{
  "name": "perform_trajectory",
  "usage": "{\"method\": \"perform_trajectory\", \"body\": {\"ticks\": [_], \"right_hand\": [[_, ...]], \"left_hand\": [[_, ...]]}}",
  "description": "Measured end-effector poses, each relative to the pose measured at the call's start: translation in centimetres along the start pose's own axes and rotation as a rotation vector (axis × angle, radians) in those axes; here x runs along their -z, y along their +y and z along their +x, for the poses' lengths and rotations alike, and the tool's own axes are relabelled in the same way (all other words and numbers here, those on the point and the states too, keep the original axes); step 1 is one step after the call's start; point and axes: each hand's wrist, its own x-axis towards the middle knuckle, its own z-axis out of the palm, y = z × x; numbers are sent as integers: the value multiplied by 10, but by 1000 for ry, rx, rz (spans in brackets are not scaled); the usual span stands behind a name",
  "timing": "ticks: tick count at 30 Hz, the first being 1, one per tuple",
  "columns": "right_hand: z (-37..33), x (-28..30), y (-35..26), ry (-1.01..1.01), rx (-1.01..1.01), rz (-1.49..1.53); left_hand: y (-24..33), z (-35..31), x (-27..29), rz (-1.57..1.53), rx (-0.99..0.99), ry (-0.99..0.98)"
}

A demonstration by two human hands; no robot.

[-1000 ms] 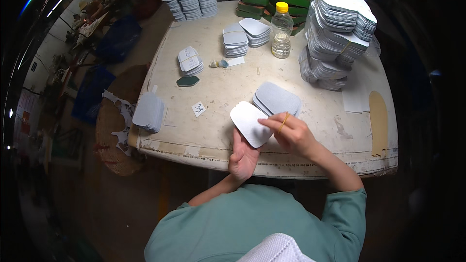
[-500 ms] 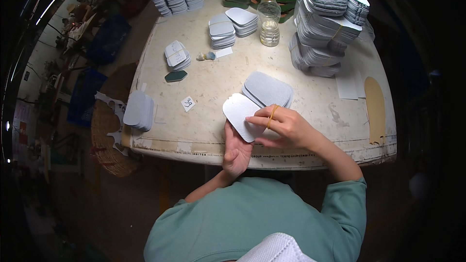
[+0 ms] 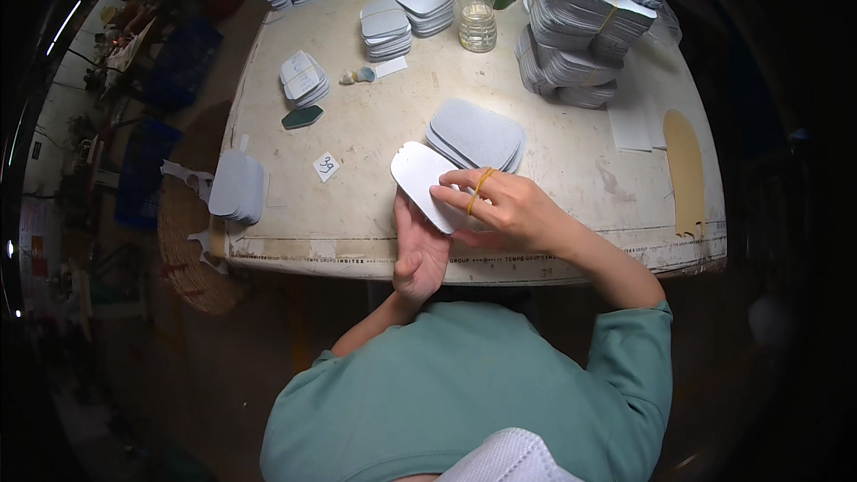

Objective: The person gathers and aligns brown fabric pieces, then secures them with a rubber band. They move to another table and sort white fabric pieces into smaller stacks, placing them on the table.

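Observation:
A white rounded flat piece [image 3: 420,174], notched at its far end, is tilted above the table's near edge. My left hand [image 3: 420,254] supports it from below, palm up, its fingers mostly hidden behind it. My right hand [image 3: 513,210] has its fingertips on the upper face and its thumb by the near right edge. A yellow rubber band [image 3: 480,189] loops around fingers of my right hand. Just beyond the held piece lies a small stack of grey rounded pieces [image 3: 478,129]. Whether I hold one piece or several layers cannot be made out.
Tall stacks of grey pieces [image 3: 576,27] stand far right, beside a yellow-capped bottle [image 3: 475,9]. Smaller stacks [image 3: 386,31] sit farther left. A dark green block [image 3: 302,117], a paper tag [image 3: 327,167] and a tan sole-shaped template [image 3: 685,174] lie on the table. A wicker basket [image 3: 183,254] is at left.
The whole view has shifted, so the table appears higher and slightly left. Both hands keep nearly the same hold on the white piece, which appears turned a little more edge-on.

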Motion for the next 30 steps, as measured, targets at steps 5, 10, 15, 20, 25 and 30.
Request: {"method": "perform_trajectory", "body": {"ticks": [5, 10, 15, 20, 25, 30], "right_hand": [[-4, 10, 20, 228, -200, 123], [-6, 16, 46, 377, -701, 477], [-4, 16, 66, 289, -586, 41], [7, 4, 85, -136, -713, 202], [27, -4, 97, -206, -836, 196], [47, -8, 103, -357, -957, 228]], "left_hand": [[-6, 2, 2, 17, -111, -26], [-8, 4, 4, 168, -68, 102], [-10, 6, 1, 248, -50, 107], [-10, 8, 3, 261, -12, 20], [-12, 9, 0, 215, 32, 68], [-13, 12, -4, 318, -40, 19]]}}
